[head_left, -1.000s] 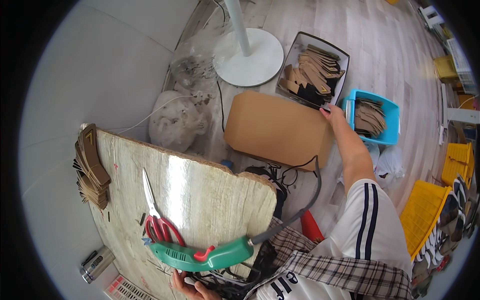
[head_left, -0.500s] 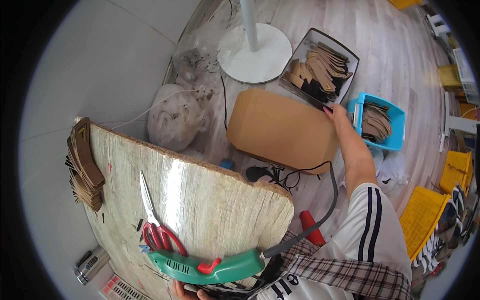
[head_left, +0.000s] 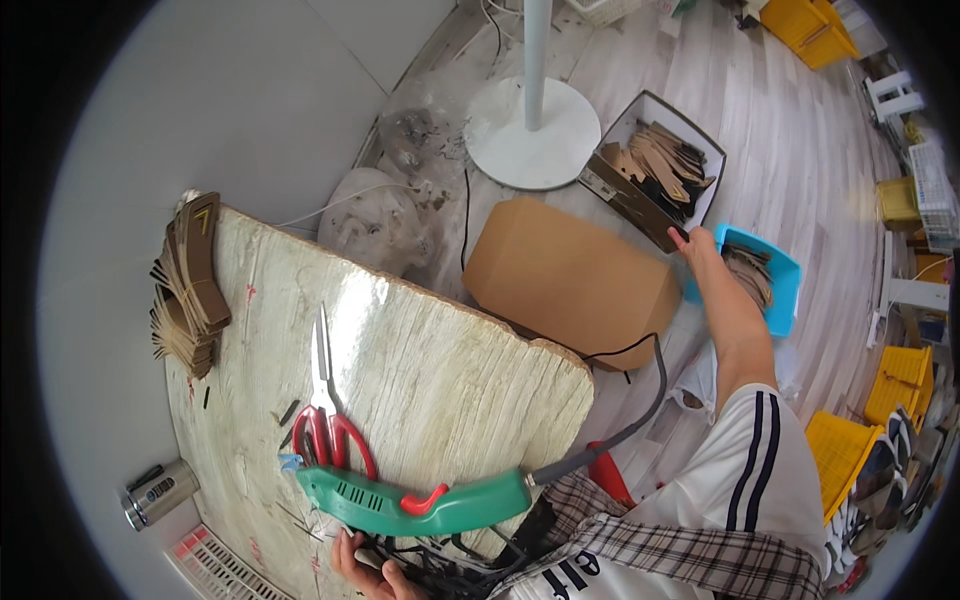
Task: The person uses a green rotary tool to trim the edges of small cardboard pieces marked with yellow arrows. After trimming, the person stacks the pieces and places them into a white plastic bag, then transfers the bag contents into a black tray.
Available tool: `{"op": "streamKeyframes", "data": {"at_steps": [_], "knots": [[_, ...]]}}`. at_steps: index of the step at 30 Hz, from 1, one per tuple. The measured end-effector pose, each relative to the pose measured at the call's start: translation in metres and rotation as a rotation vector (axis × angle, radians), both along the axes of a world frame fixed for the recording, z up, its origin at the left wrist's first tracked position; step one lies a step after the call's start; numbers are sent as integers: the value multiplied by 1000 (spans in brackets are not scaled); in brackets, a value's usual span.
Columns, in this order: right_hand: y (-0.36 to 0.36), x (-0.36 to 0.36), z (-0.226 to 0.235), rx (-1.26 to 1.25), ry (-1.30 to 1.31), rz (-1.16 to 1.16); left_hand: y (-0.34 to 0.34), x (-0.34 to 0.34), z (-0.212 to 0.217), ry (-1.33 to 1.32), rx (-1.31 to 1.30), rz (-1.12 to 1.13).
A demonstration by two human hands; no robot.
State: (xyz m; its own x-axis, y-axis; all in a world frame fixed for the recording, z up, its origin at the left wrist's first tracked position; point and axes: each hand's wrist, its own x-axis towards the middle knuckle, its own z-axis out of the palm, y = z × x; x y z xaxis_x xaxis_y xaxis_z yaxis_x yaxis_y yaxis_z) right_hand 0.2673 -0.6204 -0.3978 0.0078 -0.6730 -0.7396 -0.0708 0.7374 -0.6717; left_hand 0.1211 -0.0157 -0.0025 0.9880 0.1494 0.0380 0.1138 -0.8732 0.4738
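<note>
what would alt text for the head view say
Seen from above, a person's right hand reaches toward a box of brown cardboard pieces beside a blue bin, over a large cardboard box. Their left hand rests at the edge of a pale wooden board holding a green corded tool and red-handled scissors.

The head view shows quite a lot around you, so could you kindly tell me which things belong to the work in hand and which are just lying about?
In hand:
- right hand reaching the dark box of brown cardboard pieces
- left hand on a black tangle at the worktop's near edge
- blue tray of cut pieces

Lying about:
- red-handled scissors
- green electric hand tool
- stack of brown card strips
- white round stand base
</note>
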Motion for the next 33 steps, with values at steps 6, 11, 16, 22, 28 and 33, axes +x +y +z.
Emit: {"op": "streamKeyframes", "data": {"at_steps": [6,11,16,22,28,33], "knots": [[-18,-4,48,120,73,53,2,2,0,-96,-182,-32],[0,-48,147,-758,696,1616,24,-15,-19,-172,-400,-11],[-16,-112,252,-989,333,1565,31,-9,4,-142,-302,-155],[-106,-188,353,-1068,302,1467,80,-46,-24,-384,-357,112],[-54,-206,484,-293,-173,916,104,-85,-19,-515,-926,344],[106,-199,561,-501,-311,1266,79,-121,26,-214,-1453,119]]}}
